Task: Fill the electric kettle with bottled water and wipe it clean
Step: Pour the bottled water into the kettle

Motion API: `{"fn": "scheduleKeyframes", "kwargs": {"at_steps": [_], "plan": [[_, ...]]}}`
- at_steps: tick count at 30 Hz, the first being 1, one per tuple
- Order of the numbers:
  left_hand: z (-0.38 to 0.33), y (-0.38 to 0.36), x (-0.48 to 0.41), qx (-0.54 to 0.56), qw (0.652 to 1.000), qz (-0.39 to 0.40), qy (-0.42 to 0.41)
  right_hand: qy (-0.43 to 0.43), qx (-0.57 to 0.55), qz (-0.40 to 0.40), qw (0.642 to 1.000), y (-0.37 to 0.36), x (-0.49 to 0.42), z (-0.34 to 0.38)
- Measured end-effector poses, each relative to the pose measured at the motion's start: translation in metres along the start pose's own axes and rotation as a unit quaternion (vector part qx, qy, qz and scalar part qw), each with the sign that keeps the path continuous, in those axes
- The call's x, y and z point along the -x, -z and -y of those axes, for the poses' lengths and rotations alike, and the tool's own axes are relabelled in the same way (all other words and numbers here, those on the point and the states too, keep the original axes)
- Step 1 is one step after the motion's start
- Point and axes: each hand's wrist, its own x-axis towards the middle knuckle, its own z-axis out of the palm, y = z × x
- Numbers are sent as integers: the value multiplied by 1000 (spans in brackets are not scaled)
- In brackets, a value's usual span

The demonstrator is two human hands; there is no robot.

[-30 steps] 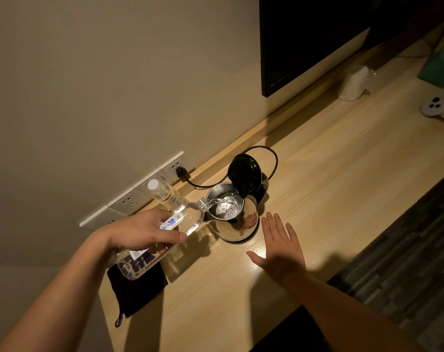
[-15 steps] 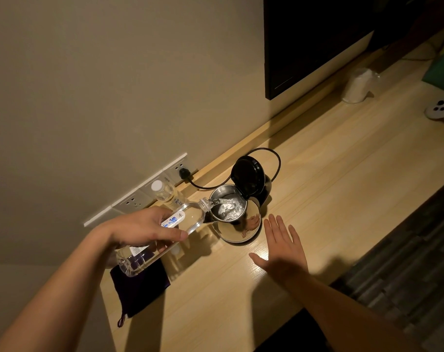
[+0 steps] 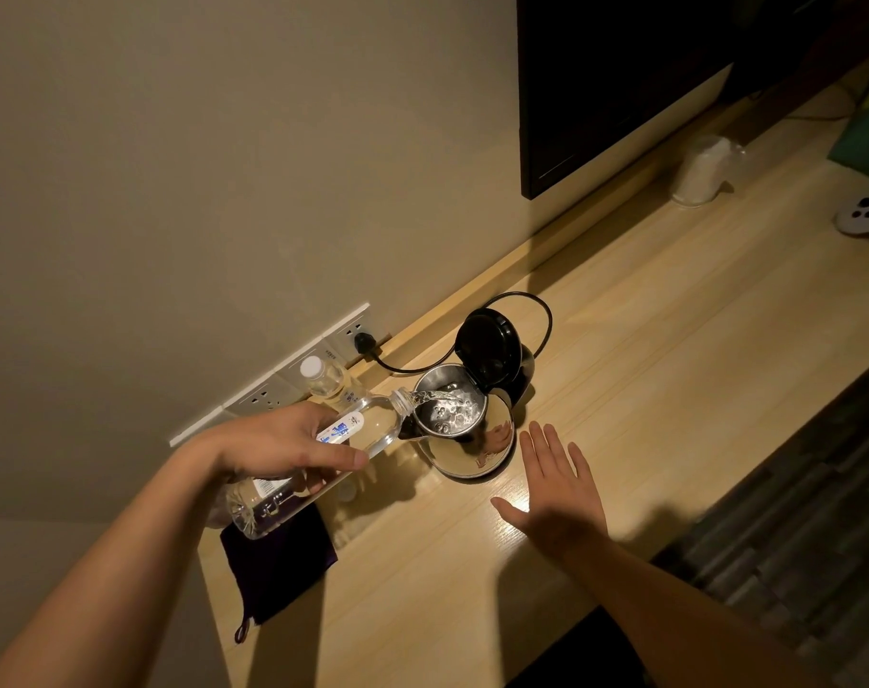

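A shiny steel electric kettle (image 3: 477,449) stands on the wooden desk (image 3: 646,369) with its black lid (image 3: 487,347) flipped up. My left hand (image 3: 278,441) is shut on a clear water bottle (image 3: 373,424), tipped nearly level, its mouth over the kettle's rim. A stream of water runs into the kettle. My right hand (image 3: 556,489) lies flat and open on the desk just right of the kettle, not touching it. A dark cloth (image 3: 278,563) lies at the desk's left end under the bottle's base.
A second capped bottle (image 3: 323,377) stands by the wall sockets (image 3: 293,379); the kettle's black cord (image 3: 537,315) runs to a plug there. A dark screen (image 3: 621,72) hangs on the wall. A pale cup (image 3: 700,171) and a white controller (image 3: 864,216) sit far right.
Water keeps pouring and the level in the bottle has dropped a little. Both hands hold their places; only the view has shifted slightly.
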Motion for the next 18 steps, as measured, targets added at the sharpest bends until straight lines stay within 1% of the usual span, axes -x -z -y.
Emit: {"fn": "scheduleKeyframes", "kwargs": {"at_steps": [9, 14, 18], "plan": [[-1, 7, -2, -12, 1000, 4, 7, -1, -12, -4, 1000, -1, 0, 0], [2, 13, -6, 3, 1000, 13, 17, 1, -9, -7, 1000, 1, 0, 1], [-1, 16, -9, -13, 1000, 18, 22, 2, -8, -5, 1000, 1, 0, 1]]}}
